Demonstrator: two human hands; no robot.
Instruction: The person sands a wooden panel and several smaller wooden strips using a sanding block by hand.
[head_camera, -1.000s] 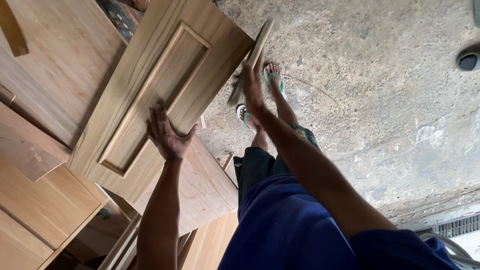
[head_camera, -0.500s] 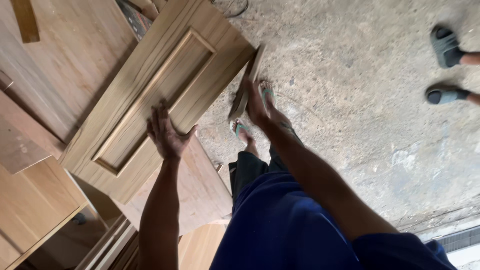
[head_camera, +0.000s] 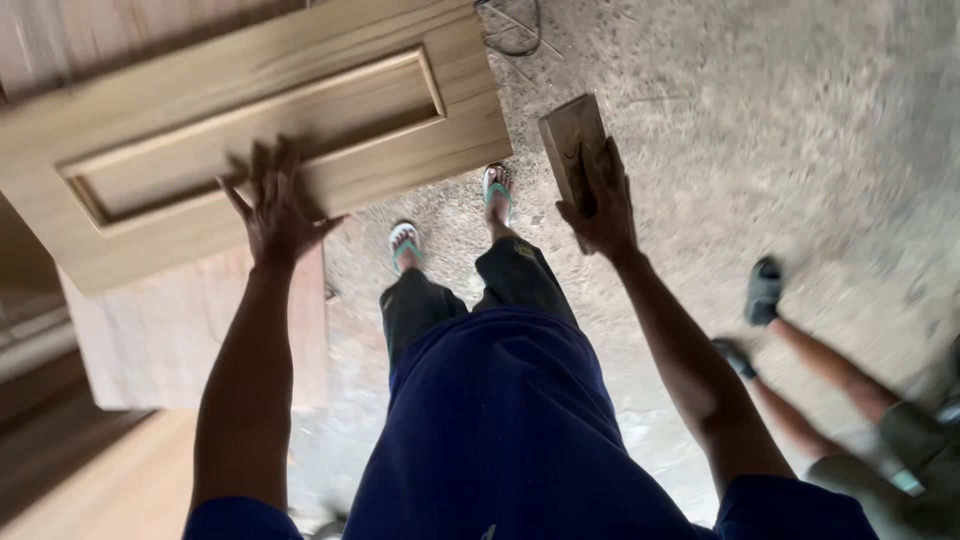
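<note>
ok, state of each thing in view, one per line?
wooden panel door: held up, tilted, left hand flat against its face, fingers spread
wooden block: off the floor, held in the grip of the right hand
flip-flops: on the person's feet, on the concrete floor
second person's legs: at right, dark sandals on

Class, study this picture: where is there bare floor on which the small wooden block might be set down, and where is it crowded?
Bare concrete floor lies beyond the wooden block in the right hand, above the other person's legs. Crowded: the left side, where the left hand presses the panelled door above stacked boards.
</note>
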